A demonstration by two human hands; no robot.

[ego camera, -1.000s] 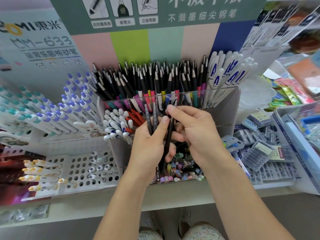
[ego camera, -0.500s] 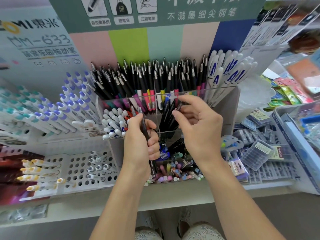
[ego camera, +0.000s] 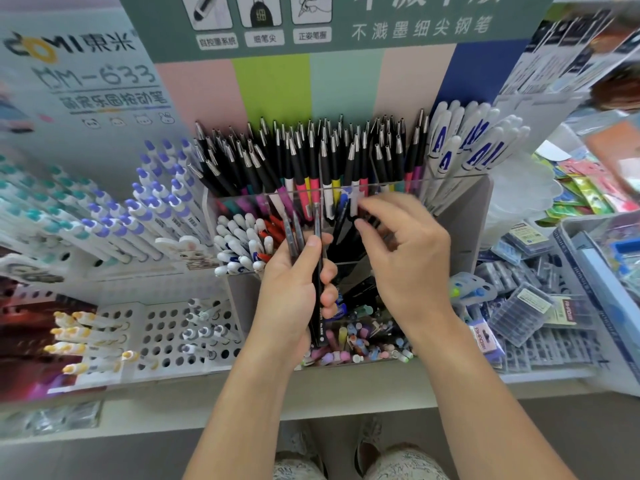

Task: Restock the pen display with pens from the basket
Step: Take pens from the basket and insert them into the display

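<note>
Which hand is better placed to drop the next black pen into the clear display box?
Right hand: it's already at the clear display box with fingers free. The left hand is gripping the black pens.

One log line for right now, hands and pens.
left hand: holds black pens | right hand: fingers at clear bin, grip unclear | stage: restocking

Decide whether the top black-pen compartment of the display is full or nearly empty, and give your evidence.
Full: the top compartment is densely packed with upright black pens, clips crowding above its clear rim.
</note>
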